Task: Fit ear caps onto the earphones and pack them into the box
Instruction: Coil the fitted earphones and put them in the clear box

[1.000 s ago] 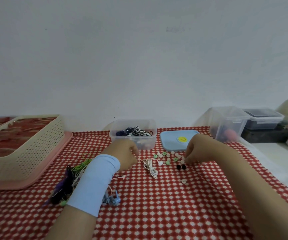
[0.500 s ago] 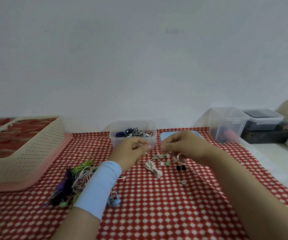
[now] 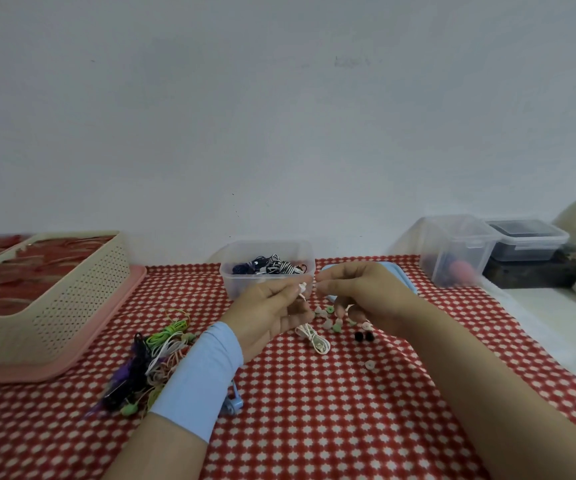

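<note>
My left hand (image 3: 269, 313) pinches a white earphone (image 3: 302, 289) by its bud, and its coiled white cable (image 3: 314, 339) trails down onto the red checked cloth. My right hand (image 3: 362, 296) is raised right beside it, thumb and forefinger pinched together at the bud; whatever they hold is too small to make out. Loose ear caps (image 3: 331, 318) in white, green and black lie on the cloth under my hands. Just behind my hands stands a clear box (image 3: 241, 275) with packed earphones in it.
A tangle of coloured earphones (image 3: 151, 362) lies at the left of my forearm. A cream basket on a pink tray (image 3: 58, 306) stands far left. The blue lid (image 3: 400, 275) lies behind my right hand. Clear lidded containers (image 3: 459, 251) stand at the right.
My right hand has left the ear caps on the cloth and risen leftwards to meet my left hand. My left hand has lifted the white earphone bud higher.
</note>
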Motion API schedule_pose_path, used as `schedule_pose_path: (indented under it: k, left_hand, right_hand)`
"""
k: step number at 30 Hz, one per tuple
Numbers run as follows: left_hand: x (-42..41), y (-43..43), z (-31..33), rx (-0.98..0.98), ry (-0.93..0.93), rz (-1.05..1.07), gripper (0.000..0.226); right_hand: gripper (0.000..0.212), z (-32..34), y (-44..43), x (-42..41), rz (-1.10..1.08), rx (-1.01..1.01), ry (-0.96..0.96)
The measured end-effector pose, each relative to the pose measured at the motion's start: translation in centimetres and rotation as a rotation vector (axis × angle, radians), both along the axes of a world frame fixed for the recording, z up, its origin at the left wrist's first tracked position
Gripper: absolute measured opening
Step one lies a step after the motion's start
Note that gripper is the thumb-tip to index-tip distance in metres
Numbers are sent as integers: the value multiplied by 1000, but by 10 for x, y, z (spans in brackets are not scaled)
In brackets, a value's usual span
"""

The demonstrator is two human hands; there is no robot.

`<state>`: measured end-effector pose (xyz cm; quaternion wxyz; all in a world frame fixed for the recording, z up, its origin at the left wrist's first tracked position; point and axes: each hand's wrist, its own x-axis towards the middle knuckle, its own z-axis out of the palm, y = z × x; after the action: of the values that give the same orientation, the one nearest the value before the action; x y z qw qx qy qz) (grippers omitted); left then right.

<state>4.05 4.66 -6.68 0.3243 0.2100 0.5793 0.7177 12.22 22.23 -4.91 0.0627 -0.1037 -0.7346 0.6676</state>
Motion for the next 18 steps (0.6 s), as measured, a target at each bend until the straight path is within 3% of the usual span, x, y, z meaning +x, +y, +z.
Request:
schedule_pose_path:
  k: [7, 18]
  left_hand:
    - [0, -1, -1, -70, 122, 20, 21]
    - [3, -1, -1, -77, 180, 34, 14]
  right_hand:
    - [14, -2, 0, -3, 44, -174, -33]
    - [17, -2, 1, -3, 113, -212, -104]
